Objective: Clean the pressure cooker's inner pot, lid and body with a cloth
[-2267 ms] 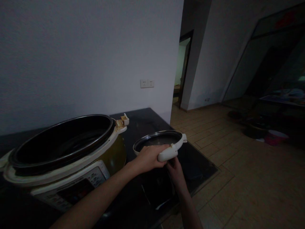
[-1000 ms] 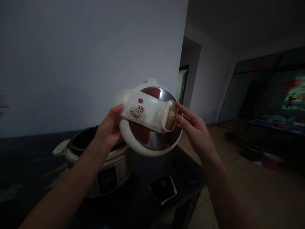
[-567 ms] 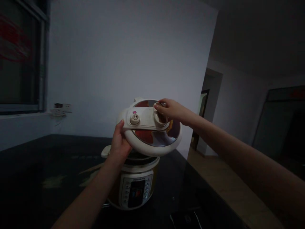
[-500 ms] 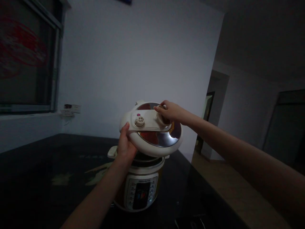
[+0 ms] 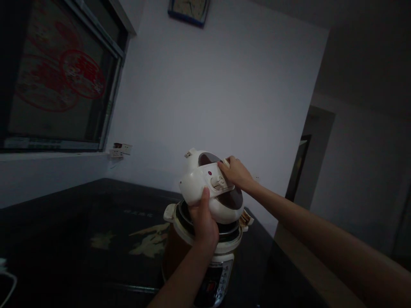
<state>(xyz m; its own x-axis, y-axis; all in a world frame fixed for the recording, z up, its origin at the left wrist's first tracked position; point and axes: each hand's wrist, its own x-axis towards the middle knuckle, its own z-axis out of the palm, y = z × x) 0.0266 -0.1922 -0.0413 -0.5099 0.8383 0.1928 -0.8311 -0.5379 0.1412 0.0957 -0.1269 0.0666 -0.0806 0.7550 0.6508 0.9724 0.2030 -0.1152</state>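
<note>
My L hand (image 5: 206, 226) & R hand (image 5: 236, 174) both are clamped on the white lid (image 5: 196, 182), tilted over the cooker (image 5: 180, 250). Leaf pattern (image 5: 148, 244) of tabletop (image 5: 80, 218) is just L of cooker.

Looked very much like a living or dining room in a home. Showed a household electric cooker (image 5: 176, 249) standing on a glossy dark table (image 5: 64, 239) printed with pale leaves (image 5: 149, 246). Had a blue-framed clock (image 5: 188, 9) high on the plain wall (image 5: 224, 94) behind the table, a window (image 5: 61, 124) with red decorative stickers (image 5: 82, 73) to the table's left, wall sockets (image 5: 120, 150) above its far left corner, and a doorway (image 5: 298, 167) beyond its right side.
</note>
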